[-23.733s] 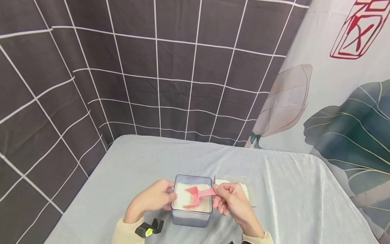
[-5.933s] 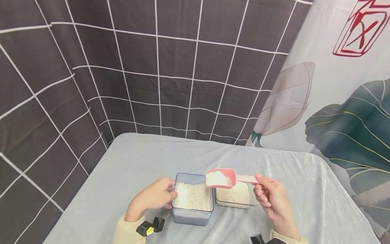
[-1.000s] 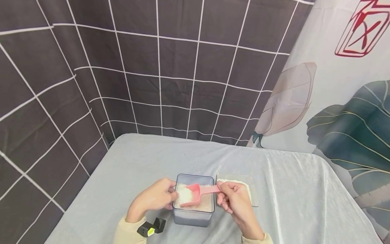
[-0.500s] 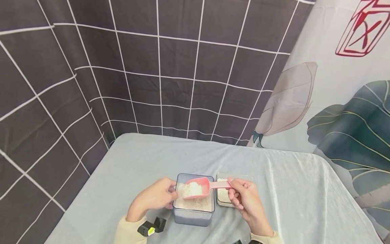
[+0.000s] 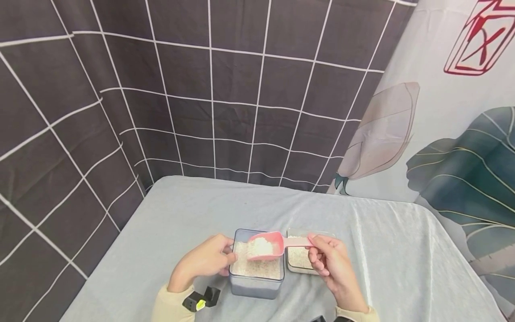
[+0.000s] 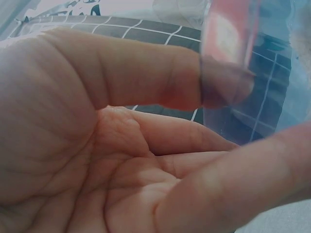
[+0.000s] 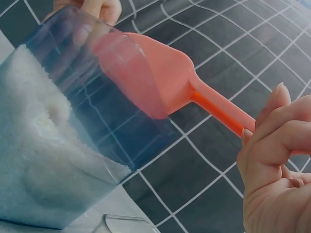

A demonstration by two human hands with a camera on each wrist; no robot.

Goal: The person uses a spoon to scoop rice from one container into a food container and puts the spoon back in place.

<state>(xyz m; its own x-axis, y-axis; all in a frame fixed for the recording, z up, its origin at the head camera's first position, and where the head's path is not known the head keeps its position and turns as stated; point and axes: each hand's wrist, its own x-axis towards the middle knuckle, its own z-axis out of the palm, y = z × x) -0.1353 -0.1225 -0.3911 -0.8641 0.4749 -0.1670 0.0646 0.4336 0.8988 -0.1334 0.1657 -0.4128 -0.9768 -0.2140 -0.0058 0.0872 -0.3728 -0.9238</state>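
Distinctly pink scoop (image 5: 278, 243), slim handle (image 5: 297, 242), white grains (image 5: 262, 247) in its bowl (image 5: 275, 238).

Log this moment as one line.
left hand: pinches blue tub; right hand: pinches pink scoop; scoop: white grains, over blue tub; clear tub: alongside

On the table (image 5: 193, 205), the box (image 5: 255, 286) stands left of the tray (image 5: 302, 270), grains (image 5: 255, 269) in both; the scoop (image 5: 279, 243), also loaded, sits over the box.

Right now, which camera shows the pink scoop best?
The head view: the pink scoop shows from above, white grains inside. The right wrist view is closer but partly through the blue container; left wrist, only a blurred part.
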